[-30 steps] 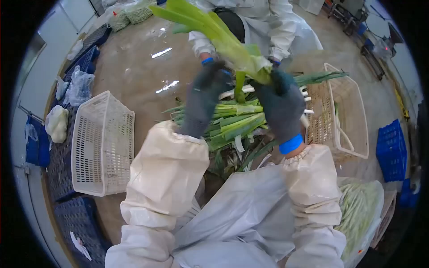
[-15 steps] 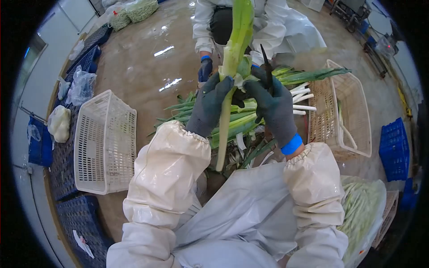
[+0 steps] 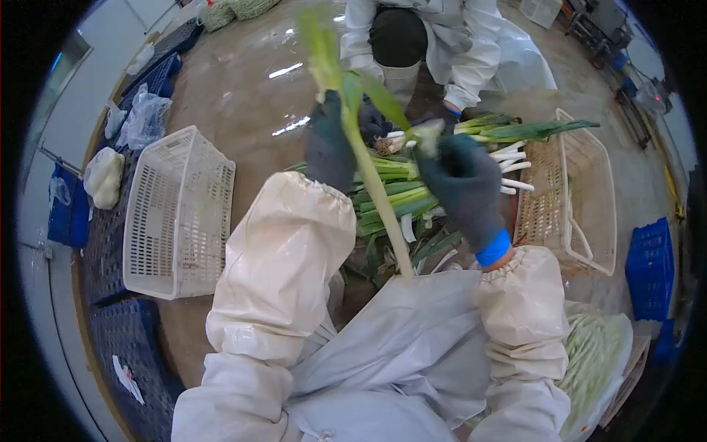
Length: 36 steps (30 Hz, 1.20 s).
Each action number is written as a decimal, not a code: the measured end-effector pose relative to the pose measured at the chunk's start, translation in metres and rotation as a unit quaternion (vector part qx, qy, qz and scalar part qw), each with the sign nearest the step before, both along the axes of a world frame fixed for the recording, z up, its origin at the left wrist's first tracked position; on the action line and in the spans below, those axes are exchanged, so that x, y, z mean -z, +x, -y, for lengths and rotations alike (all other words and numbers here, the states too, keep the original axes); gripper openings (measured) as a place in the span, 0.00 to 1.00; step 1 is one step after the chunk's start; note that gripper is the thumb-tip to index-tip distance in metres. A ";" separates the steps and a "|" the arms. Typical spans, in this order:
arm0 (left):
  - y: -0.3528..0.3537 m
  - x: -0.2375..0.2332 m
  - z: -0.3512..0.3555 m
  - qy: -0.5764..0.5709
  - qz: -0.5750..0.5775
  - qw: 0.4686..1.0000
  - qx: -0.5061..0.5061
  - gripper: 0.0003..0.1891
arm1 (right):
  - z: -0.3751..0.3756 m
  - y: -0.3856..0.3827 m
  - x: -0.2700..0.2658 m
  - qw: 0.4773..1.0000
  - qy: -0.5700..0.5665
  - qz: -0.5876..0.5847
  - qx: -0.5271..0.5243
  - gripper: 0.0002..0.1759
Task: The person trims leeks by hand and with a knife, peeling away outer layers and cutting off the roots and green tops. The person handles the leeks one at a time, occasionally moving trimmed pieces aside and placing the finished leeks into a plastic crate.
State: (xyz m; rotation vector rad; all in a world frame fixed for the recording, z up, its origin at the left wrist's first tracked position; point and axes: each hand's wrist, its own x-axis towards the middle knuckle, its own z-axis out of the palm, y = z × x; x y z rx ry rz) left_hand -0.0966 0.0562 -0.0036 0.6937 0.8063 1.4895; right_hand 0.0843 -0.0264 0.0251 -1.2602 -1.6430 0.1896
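My left hand [image 3: 331,144], in a dark glove, is closed round a leek stalk [image 3: 375,188] that slants from the upper left down to my apron. My right hand [image 3: 465,180], gloved with a blue band at the wrist, is closed on a piece of leaf [image 3: 426,136] pulled away to the right of the stalk. The knife seen earlier cannot be made out in my right hand. Beneath both hands lies a pile of leeks [image 3: 401,195], with white ends pointing right.
A co-worker [image 3: 471,51] in white faces me across the pile. White crates stand at left [image 3: 177,221] and right [image 3: 589,199]. A bag of cut greens [image 3: 593,365] lies at lower right, a blue crate [image 3: 649,269] beyond it. Dark pallets [image 3: 129,353] line the left.
My hands have moved apart, with the leaf piece peeled off toward the right. The stalk now tilts to the upper left. The whole view has shifted slightly.
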 end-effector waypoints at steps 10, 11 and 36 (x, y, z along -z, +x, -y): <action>-0.029 0.004 -0.008 0.053 0.094 0.993 -0.042 0.23 | -0.016 0.030 -0.021 0.957 -0.130 -0.259 -0.001 0.11; -0.023 0.007 -0.012 0.044 0.122 0.991 -0.022 0.21 | -0.021 0.029 -0.013 0.964 -0.130 -0.230 -0.010 0.11; 0.052 -0.026 0.057 0.193 -0.238 0.952 0.018 0.17 | -0.001 -0.003 -0.017 0.842 -0.273 -0.452 -0.109 0.18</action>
